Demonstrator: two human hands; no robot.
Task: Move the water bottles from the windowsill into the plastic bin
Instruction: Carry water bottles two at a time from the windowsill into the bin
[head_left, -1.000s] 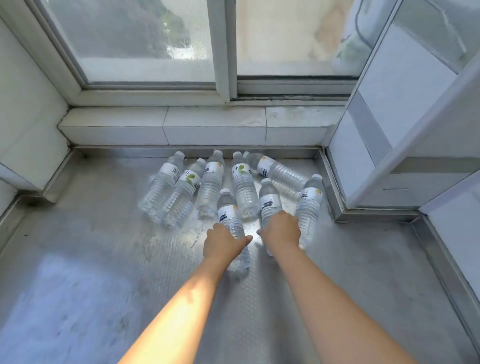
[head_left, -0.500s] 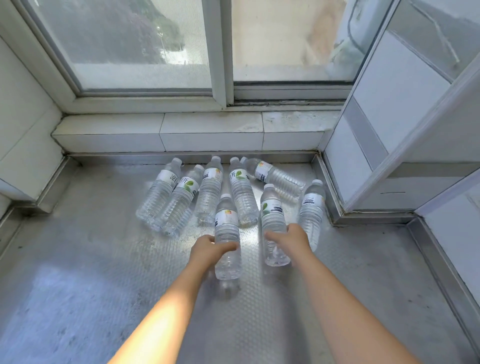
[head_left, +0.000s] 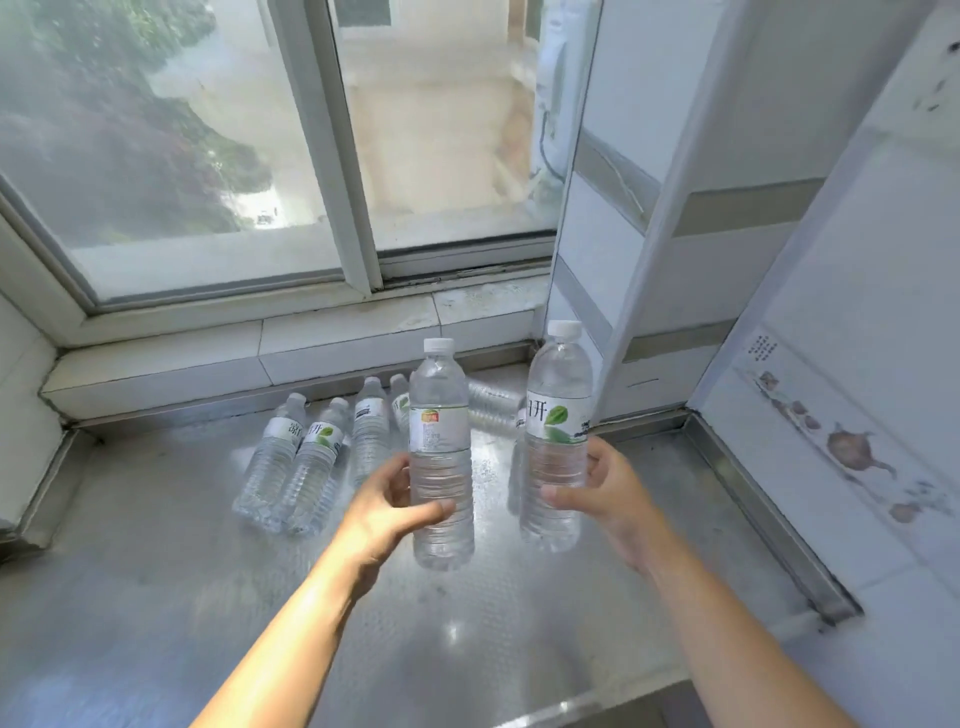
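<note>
I have a water bottle in each hand, both lifted upright off the metal windowsill (head_left: 156, 545). My left hand (head_left: 382, 512) curls around the lower half of the left bottle (head_left: 440, 452) — thumb across the front, fingers behind — and this bottle shows a plain white label with a small orange mark. My right hand (head_left: 605, 491) wraps the right bottle (head_left: 558, 436) just below its label, which carries a green leaf; the thumb lies on the front of the ribbed body. Both bottles have white caps on and stand near each other without touching.

Behind them, the remaining bottles (head_left: 311, 462) lie on their sides on the sill in a loose row, caps pointing toward the window (head_left: 208, 156). I count at least four clearly on the left, with one or two more partly hidden behind the held pair — I cannot tell the exact number. A tiled ledge (head_left: 234, 343) runs beneath the window frame, and a white tiled wall (head_left: 857, 364) rises on the right.
</note>
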